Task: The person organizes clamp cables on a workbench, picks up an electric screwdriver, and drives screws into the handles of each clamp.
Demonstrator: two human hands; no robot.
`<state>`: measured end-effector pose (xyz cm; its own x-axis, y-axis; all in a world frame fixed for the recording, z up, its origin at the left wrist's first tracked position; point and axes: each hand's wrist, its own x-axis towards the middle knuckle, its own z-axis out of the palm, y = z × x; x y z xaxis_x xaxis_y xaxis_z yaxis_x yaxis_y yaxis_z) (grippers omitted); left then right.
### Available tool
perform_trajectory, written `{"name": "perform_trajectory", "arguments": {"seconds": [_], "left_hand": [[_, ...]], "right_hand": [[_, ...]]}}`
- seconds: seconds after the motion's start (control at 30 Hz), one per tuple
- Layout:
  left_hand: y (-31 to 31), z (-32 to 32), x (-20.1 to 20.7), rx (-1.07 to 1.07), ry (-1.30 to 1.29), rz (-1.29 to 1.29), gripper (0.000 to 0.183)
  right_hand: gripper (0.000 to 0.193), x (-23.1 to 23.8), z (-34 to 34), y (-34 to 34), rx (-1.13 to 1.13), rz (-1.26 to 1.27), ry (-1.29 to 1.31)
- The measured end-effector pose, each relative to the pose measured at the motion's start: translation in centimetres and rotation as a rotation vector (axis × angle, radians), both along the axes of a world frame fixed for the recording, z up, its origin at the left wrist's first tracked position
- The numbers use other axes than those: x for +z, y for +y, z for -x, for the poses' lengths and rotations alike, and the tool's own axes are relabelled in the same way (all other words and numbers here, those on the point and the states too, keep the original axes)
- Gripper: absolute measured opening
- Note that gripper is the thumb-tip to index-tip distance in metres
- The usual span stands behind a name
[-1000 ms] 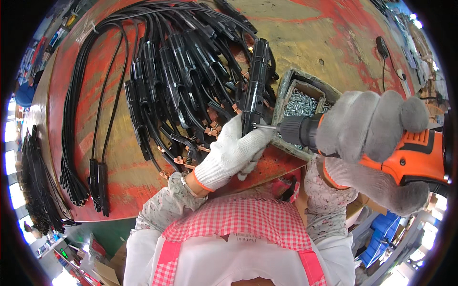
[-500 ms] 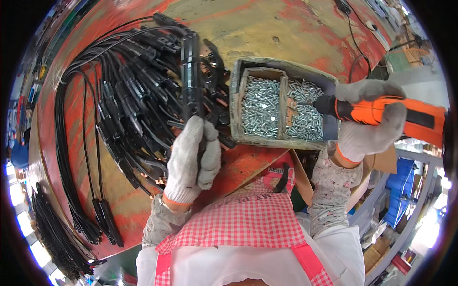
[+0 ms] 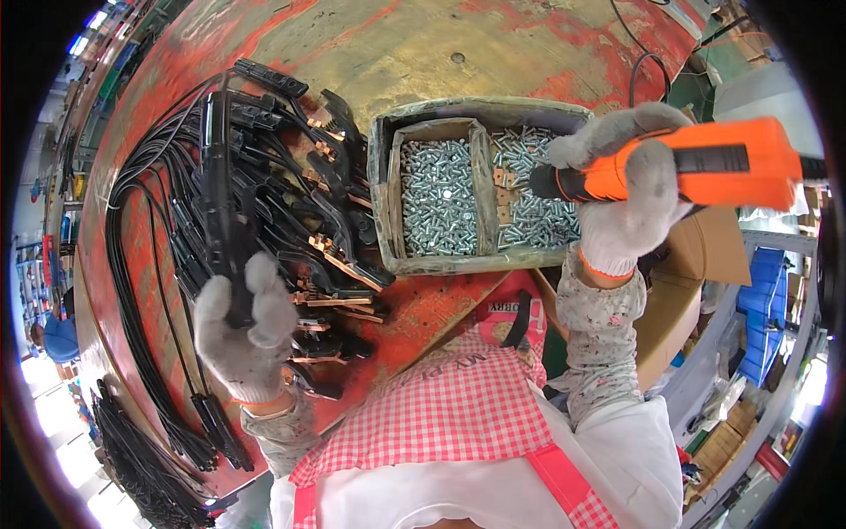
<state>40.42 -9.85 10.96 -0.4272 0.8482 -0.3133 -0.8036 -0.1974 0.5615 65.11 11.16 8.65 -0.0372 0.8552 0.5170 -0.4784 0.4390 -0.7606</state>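
In a grey-white glove, my left hand (image 3: 247, 344) is closed around the lower end of a long black plastic clamp (image 3: 220, 176). That clamp is held over a heap of similar black clamps (image 3: 291, 207), many with copper-coloured jaws. My gloved right hand (image 3: 630, 198) grips an orange power screwdriver (image 3: 727, 163), its dark nose pointing left over the right compartment of a worn box (image 3: 476, 264). Small silver screws (image 3: 436, 198) fill both compartments, and a few small copper pieces (image 3: 504, 194) lie by the divider.
Black cables (image 3: 123, 282) curve down the left side of the red-and-tan worktable (image 3: 388, 57). Another cable bundle (image 3: 141, 458) hangs at the lower left. An open cardboard box (image 3: 683, 300) stands below my right arm, near blue bins (image 3: 762, 309). A dark cord (image 3: 636, 66) crosses the far right.
My left hand has moved left with the black clamp, away from the screw box, uncovering more copper jaws in the heap. The view has shifted; the screwdriver stays over the box.
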Motion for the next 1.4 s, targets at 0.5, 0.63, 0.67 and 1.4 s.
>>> {"name": "perform_trajectory", "arguments": {"seconds": [0.5,0.63,0.67,1.4], "left_hand": [[3.2,-4.8,-0.6,-0.211,0.417,0.444,0.039],[3.1,-5.1,-1.3,-0.227,0.408,0.417,0.05],[2.9,-4.8,-1.4,-0.208,0.4,0.416,0.05],[1.9,-4.0,-2.8,-0.247,0.323,0.26,0.058]], "right_hand": [[0.07,7.6,4.7,-3.9,0.273,-0.042,0.204],[0.069,8.0,6.9,-4.8,0.421,-0.059,0.222],[0.069,8.1,7.3,-4.9,0.458,-0.065,0.22],[0.081,8.4,10.0,-5.9,0.388,-0.13,0.262]]}}
